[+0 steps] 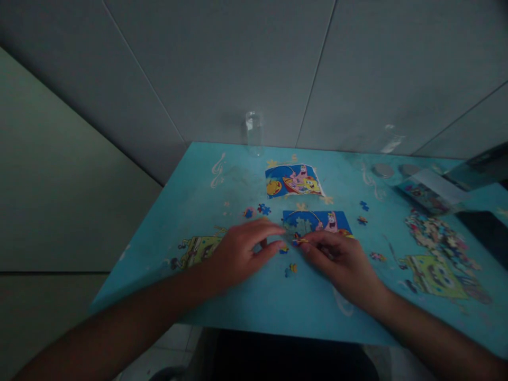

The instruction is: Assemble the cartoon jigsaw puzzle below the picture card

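A partly assembled jigsaw puzzle [307, 218] lies on the blue table, with a gap in its left middle. My right hand [339, 256] pinches a small jigsaw piece [297, 241] over the puzzle's lower edge. To the left, my left hand [248, 248] hovers with thumb and fingers apart, nothing between them. Close to its fingertips lies a loose blue and yellow piece [283, 248]. Another loose piece [291, 270] rests nearer the table's front. Behind the puzzle sits a reference picture [293, 180] of cartoon characters in a boat. My right hand hides the puzzle's lower right part.
Several loose pieces [257, 211] lie left of the puzzle, others [363, 212] to its right. A pile of pieces [440, 238] spreads farther right. A clear jar [254, 134] stands against the wall. Two round lids [383, 170], a transparent box [428, 193] and a dark flat object [486, 233] are at the right.
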The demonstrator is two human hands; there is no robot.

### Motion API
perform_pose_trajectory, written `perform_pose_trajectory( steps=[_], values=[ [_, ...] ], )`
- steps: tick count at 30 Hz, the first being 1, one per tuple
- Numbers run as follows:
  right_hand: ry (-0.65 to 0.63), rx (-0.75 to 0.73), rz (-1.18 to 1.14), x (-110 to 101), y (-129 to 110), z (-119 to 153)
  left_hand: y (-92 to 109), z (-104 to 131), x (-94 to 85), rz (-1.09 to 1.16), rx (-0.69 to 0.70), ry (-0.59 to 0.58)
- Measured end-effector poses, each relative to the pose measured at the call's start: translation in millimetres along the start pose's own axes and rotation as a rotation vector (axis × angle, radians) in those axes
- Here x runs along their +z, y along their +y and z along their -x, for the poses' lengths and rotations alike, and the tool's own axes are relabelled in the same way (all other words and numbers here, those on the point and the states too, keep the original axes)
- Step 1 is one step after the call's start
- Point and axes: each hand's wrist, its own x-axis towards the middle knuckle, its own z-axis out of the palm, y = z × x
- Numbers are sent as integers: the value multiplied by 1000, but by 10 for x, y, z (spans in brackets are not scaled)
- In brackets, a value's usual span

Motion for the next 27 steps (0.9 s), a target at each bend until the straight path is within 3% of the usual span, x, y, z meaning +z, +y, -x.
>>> perform_pose_trajectory(
  steps=[3,8,14,27],
  values=[
    [35,9,49,-55,-13,-9,-132,-26,-88,-274,232,-74],
    [-154,-86,284,-115,33,-39,-183,-17,-70,-518,399,-327],
    [-252,-196,539,-136,120,-96,-141,-15,-26,-499,416,-393],
    [-191,-178,439,-61,99,-120,-138,-10,-10,-488,414,-408]
  ],
)
